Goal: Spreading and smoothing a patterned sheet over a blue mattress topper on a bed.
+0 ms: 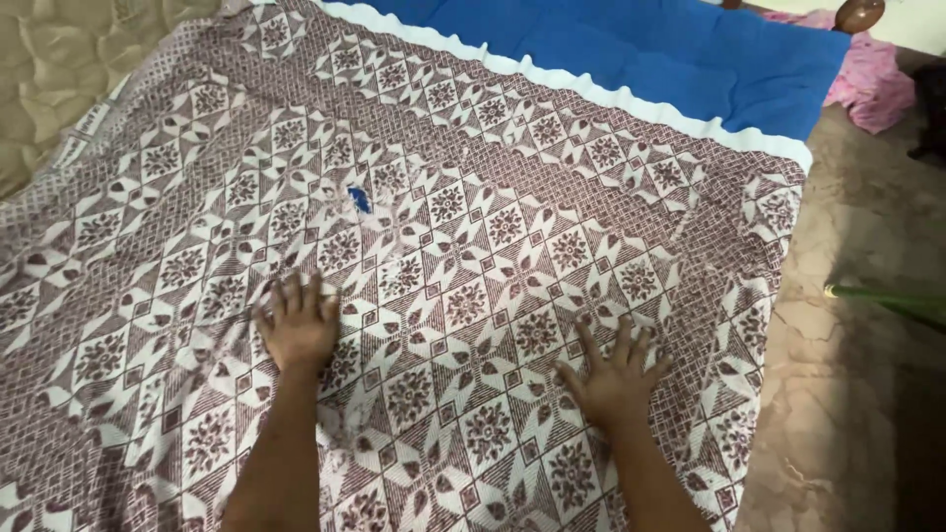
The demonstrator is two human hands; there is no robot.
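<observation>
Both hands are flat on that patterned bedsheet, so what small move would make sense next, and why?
Probably sweep both palms outward. The left hand and right hand lie flat, fingers spread, on the maroon and white sheet, and small wrinkles show around and between them. The sheet already reaches the mattress edge at the right, so smoothing seems likelier than pulling.

A single head-worn camera looks steeply down and forward from close above a maroon-and-white patterned woven bedcover (473,236), near enough that the wearer's forearms enter from the bottom edge. Its far edge reaches a blue padded mattress (631,49), with brown marbled stone floor (857,325) along the right side.
</observation>
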